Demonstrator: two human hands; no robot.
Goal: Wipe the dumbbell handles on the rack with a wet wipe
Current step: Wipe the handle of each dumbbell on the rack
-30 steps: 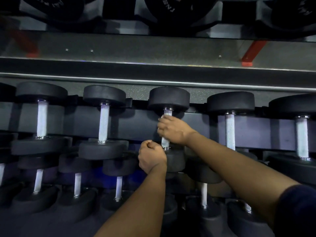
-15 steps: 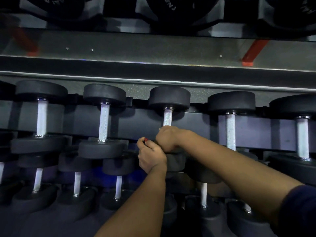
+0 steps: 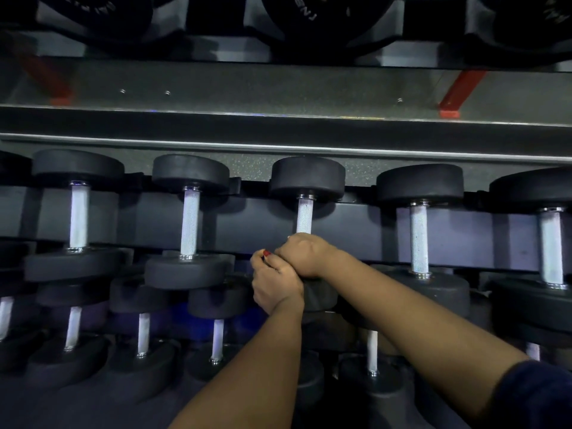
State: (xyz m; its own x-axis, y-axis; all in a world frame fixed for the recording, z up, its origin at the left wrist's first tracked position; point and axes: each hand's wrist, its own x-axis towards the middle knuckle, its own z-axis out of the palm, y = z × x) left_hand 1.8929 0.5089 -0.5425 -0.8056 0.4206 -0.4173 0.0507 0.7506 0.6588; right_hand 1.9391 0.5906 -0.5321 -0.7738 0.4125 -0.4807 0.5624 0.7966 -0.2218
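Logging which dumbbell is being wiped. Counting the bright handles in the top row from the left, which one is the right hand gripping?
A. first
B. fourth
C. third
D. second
C: the right hand is curled round the lower part of the third handle, whose upper part shows bare above the fist.

definitely gym: tiered dark metal rack (image 3: 356, 230) loaded with black round-headed steel-handled dumbbells (image 3: 189, 222), black weight plates (image 3: 325, 17) overhead
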